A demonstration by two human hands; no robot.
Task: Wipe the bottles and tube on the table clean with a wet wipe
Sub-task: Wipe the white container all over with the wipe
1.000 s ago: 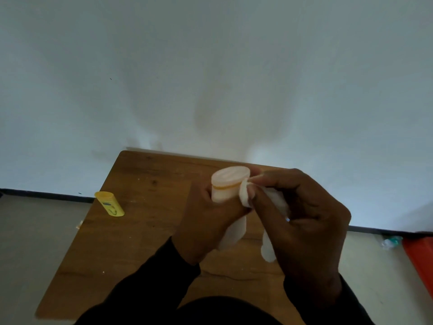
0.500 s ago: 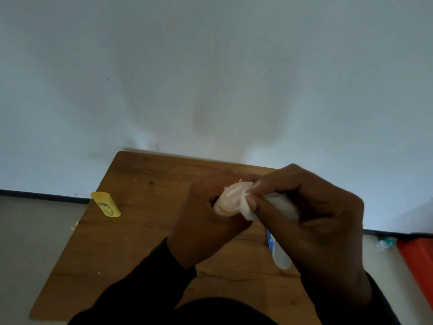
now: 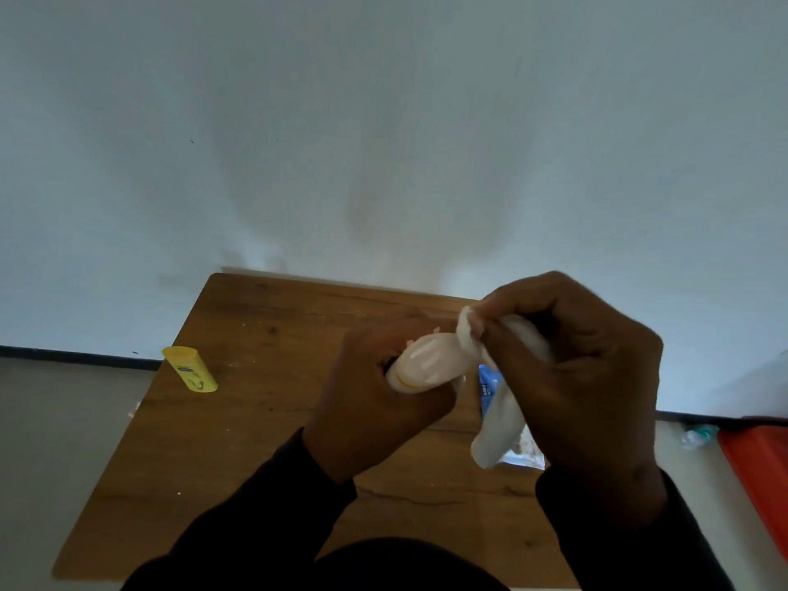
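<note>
My left hand (image 3: 375,403) grips a white bottle (image 3: 426,364) with an orange band, held above the wooden table (image 3: 264,420) with its cap end tipped toward me. My right hand (image 3: 575,377) pinches a white wet wipe (image 3: 499,420); the bunched top of the wipe touches the bottle's right side and its tail hangs down. A yellow bottle (image 3: 189,369) lies on its side at the table's left edge. A blue and white packet (image 3: 488,390) lies on the table behind the hanging wipe, mostly hidden.
The table stands against a white wall (image 3: 383,142). Grey floor (image 3: 64,420) lies to the left. On the floor at the right are an orange-red object (image 3: 759,475) and a small clear bottle (image 3: 699,435).
The bottle has tilted from upright so its cap end faces me. My right hand has moved right and up with the wipe, off the cap to the bottle's side.
</note>
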